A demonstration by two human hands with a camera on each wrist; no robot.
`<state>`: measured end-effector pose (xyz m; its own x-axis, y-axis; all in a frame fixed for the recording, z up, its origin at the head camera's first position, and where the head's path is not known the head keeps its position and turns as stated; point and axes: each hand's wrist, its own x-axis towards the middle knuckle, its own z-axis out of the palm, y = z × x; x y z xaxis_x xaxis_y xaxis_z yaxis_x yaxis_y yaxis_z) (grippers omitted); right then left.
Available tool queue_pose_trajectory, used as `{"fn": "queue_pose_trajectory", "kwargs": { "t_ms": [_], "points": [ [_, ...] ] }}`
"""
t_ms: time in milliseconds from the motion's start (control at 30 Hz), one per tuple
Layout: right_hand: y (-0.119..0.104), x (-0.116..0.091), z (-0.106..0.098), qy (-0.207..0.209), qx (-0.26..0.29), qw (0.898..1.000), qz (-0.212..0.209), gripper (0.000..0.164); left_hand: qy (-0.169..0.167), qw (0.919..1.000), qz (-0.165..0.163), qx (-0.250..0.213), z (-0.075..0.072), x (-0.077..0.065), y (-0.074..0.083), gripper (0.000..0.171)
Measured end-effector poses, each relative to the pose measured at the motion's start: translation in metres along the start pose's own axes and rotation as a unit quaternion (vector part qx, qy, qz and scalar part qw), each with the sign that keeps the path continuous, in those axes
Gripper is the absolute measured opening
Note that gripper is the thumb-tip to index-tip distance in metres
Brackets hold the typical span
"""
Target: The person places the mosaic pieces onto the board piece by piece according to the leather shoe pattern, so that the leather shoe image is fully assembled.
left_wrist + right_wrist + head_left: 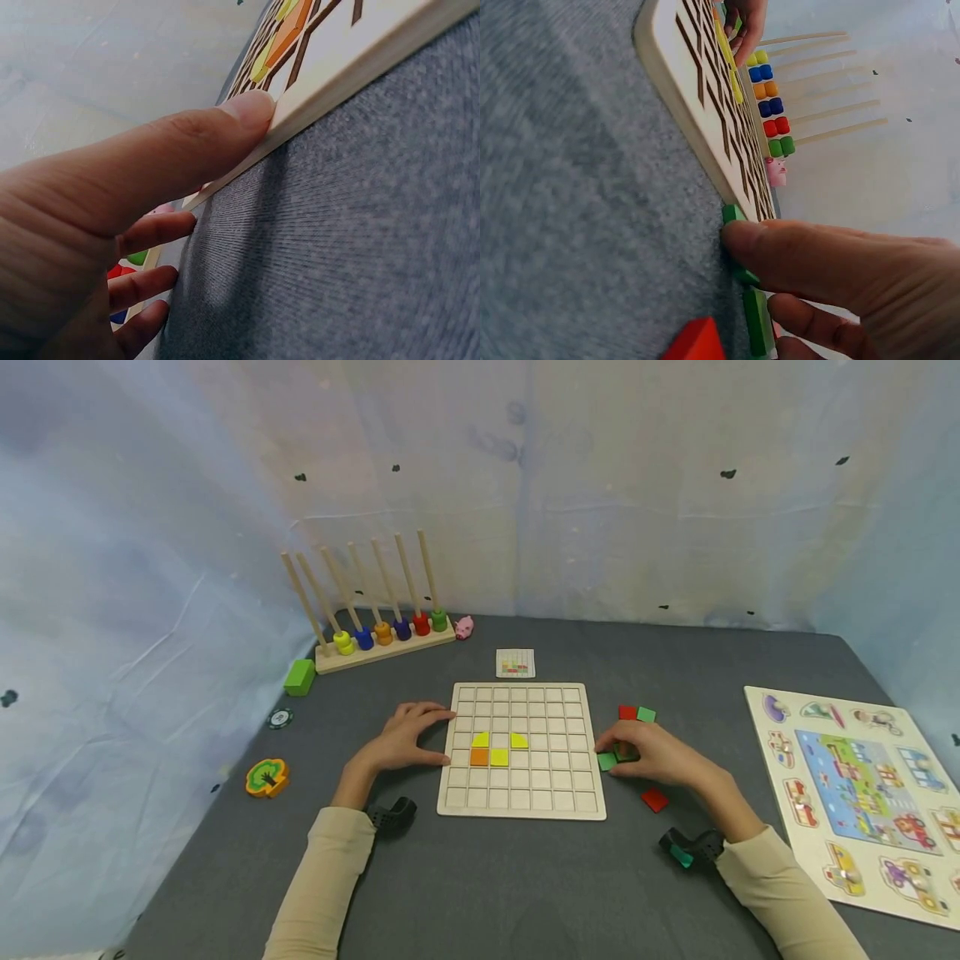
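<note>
1. Pale wooden grid board (539, 759) lies flat on a dark grey cloth (480, 885), bearing one orange square tile (479, 757) and three yellow tiles (499, 758) (two lack a full corner).
2. Left hand (408, 739), fingers loosely extended, rests its thumb on the board's left edge.
3. Right hand (656, 753), just beside the board's right edge, pinches a green square tile (607, 762); a second green tile (757, 322) sits near its fingers.
4. Right of the board, a red square tile (655, 799) lies near that hand.
5. Behind the board stand a small printed white card (515, 663) and, leftward, a wooden peg rack (386, 652) with coloured beads (383, 632).
</note>
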<state>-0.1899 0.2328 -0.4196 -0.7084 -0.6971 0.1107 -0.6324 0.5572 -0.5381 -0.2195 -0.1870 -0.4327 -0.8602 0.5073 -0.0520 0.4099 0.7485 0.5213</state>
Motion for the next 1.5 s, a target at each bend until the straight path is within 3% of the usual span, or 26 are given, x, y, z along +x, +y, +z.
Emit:
{"fn": "queue_pose_trajectory", "kwargs": {
  "t_ms": [300,533,867,1200,1500],
  "points": [
    [0.004,0.000,0.001,0.029,-0.002,1.000,0.000,0.023,0.001,1.0000,0.002,0.003,0.001,0.000,-0.001,0.074],
    [-0.001,0.006,0.006,0.078,-0.004,0.996,-0.035,0.026,0.003,1.0000,0.002,0.004,0.000,0.000,-0.002,0.074],
    [-0.033,0.039,0.029,0.066,0.002,0.995,-0.080,0.023,0.001,1.0000,0.002,0.001,0.000,0.000,-0.001,0.074],
    [-0.065,0.076,0.056,0.075,0.001,0.993,-0.092,0.020,0.003,1.0000,0.004,0.003,-0.001,0.000,0.000,0.073],
    [-0.086,0.097,0.078,0.081,-0.004,0.988,-0.128,0.012,0.006,1.0000,0.005,0.006,0.000,-0.001,0.000,0.072]
  ]
}}
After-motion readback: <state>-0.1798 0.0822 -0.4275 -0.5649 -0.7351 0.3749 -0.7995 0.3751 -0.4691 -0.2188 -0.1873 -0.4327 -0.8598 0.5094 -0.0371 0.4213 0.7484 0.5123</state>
